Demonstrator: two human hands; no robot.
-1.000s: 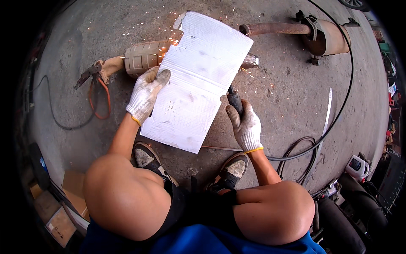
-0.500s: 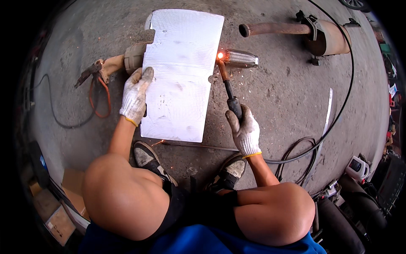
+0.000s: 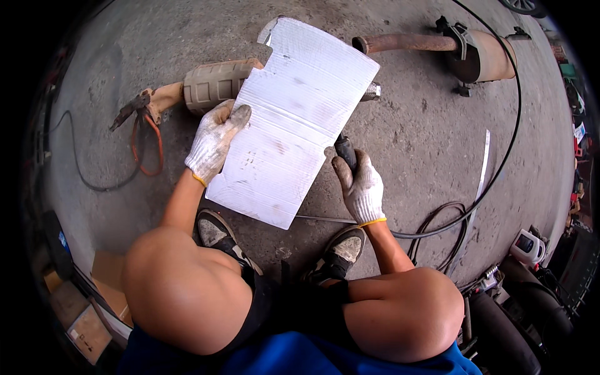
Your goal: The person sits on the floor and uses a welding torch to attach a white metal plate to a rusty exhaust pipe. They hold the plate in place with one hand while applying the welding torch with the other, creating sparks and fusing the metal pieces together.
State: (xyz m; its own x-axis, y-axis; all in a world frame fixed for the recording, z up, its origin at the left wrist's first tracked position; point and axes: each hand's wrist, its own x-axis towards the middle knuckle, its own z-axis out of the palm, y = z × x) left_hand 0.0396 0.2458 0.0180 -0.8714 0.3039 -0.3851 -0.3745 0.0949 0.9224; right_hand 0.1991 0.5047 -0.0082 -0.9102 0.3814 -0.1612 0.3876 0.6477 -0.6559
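Note:
My left hand point(image 3: 217, 140), in a white work glove, grips the left edge of a white cardboard sheet point(image 3: 290, 119), thumb on top. The sheet is tilted and covers much of the middle of the scene. My right hand point(image 3: 362, 190), also gloved, is wrapped round the black handle of a welding torch point(image 3: 345, 151); the sheet hides its nozzle. Past the sheet's right edge only the end of a braided metal flex pipe point(image 3: 373, 92) shows. Left of the sheet lies a beige ribbed exhaust canister point(image 3: 215, 86), with a worn clamp point(image 3: 139, 106) at its left end.
A muffler with a rusty pipe point(image 3: 487, 56) lies on the concrete floor at the far right. A black cable point(image 3: 519, 94) curves down the right side into coils. A long flat metal strip point(image 3: 484, 162) lies nearby. Cardboard boxes point(image 3: 107, 281) stand at lower left; dark pipes at lower right.
The cardboard has swung to the right and tilted, now covering the torch nozzle and most of the flex pipe. The bright glow and sparks at the nozzle are out of sight.

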